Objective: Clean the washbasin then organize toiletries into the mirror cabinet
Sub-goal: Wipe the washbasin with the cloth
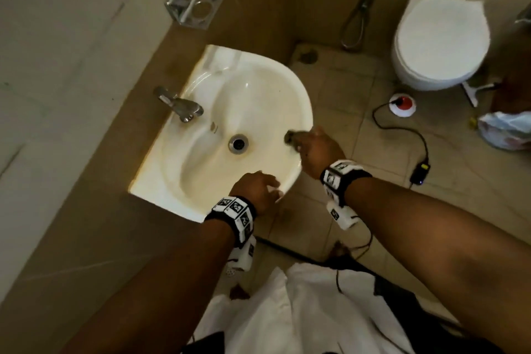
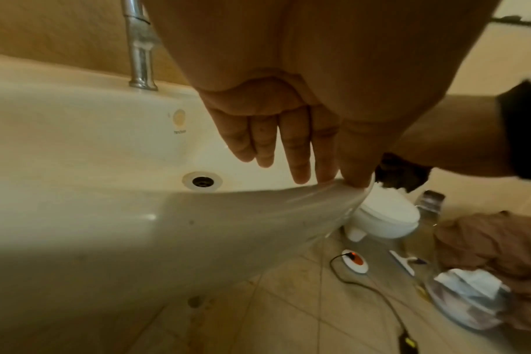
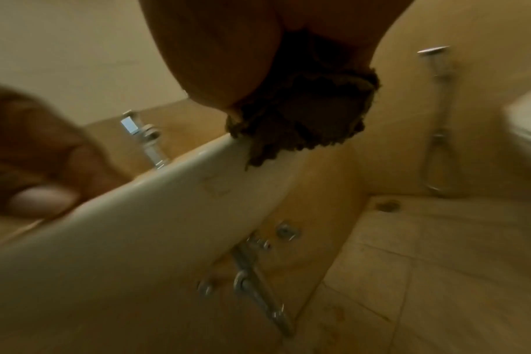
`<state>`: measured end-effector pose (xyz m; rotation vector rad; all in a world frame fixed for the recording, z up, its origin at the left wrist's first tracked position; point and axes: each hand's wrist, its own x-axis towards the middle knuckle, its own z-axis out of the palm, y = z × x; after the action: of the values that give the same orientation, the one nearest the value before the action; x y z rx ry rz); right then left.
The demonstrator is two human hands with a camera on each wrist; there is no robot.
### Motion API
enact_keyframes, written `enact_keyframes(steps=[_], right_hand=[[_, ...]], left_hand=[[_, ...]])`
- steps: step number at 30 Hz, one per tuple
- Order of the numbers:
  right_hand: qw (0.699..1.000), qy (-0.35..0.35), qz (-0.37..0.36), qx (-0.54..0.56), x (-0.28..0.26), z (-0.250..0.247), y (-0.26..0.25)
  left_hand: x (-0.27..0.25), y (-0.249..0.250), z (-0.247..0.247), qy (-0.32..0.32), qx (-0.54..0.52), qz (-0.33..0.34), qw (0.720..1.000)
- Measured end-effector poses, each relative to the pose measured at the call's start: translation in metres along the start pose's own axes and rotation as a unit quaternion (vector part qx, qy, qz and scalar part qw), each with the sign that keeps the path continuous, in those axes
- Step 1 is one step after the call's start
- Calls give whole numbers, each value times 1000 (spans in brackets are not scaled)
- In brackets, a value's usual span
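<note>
A white washbasin (image 1: 201, 169) hangs on the tan wall, with a chrome tap (image 1: 181, 106) at its back and a drain (image 1: 238, 143) in the middle. My right hand (image 1: 311, 146) grips a dark brown scrubbing pad (image 1: 291, 138) and presses it on the basin's right rim; in the right wrist view the scrubbing pad (image 3: 303, 119) sits on the rim's edge (image 3: 197, 165). My left hand (image 1: 258, 187) rests on the front rim with straight fingers (image 2: 297, 153), holding nothing.
A chrome holder (image 1: 194, 7) is fixed to the wall above the basin. A toilet (image 1: 439, 40) stands at the far right with a hose sprayer (image 1: 359, 17) beside it. On the tiled floor lie a red-and-white device (image 1: 402, 105) with a black cable and a plastic bag (image 1: 505, 131).
</note>
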<state>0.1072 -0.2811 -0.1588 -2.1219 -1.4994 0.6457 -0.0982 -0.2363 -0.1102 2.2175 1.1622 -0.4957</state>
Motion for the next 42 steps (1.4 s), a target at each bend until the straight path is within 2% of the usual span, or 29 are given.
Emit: enact_keyframes(steps=[2,4,6,8,10,11,13,17,18,20,23,25,28,33,35,37,40,42], right_hand=[[980,-104,-122,-114,-6,-9,-8],[942,-184,-185,-209,-7,-17,-15],[911,-208,-217,-282,10,-30,-20],[901,-190,-215,-326,40,-49,-23],[897,-182,-171,-364,75,-72,-27],[890,-197,-151,-382,89,-78,-28],[869,-236,-163,-402,101,-79,-38],[779,-391,-232,-431,93,-69,-65],[766,-404,-240,-438,95,-68,-69],[774,-395,-241,-433,114,-69,-75],[794,-363,-216,-437,168,-74,-76],[786,-336,-239,-460,211,-80,-81],[761,-311,-321,-470,272,-78,-91],[703,-305,-460,-448,326,-47,-119],[682,-300,-506,-435,331,-40,-132],[667,-294,-518,-447,333,-31,-134],[659,-297,-492,-486,335,-5,-114],[651,-319,-470,-503,315,-18,-114]], left_hand=[[0,8,-2,-7,-10,-48,999],[-2,10,-2,-16,-17,-80,997],[-2,10,-2,-27,-18,-94,995],[-2,10,-4,-35,-22,-103,994],[0,11,-7,-45,-21,-107,993],[2,12,-9,-54,-17,-103,993],[5,12,-14,-75,-14,-94,993],[22,12,-32,-135,-16,-102,985],[25,10,-38,-153,-15,-109,982],[33,4,-51,-156,-19,-110,981],[37,-11,-70,-76,-53,-111,990],[42,-21,-76,-42,-78,-138,986],[48,-35,-82,14,-86,-209,974],[44,-51,-77,101,-104,-363,921],[35,-55,-65,102,-118,-418,895],[24,-52,-48,63,-134,-460,875],[10,-36,-19,22,-155,-508,847],[3,-23,-3,29,-170,-534,827]])
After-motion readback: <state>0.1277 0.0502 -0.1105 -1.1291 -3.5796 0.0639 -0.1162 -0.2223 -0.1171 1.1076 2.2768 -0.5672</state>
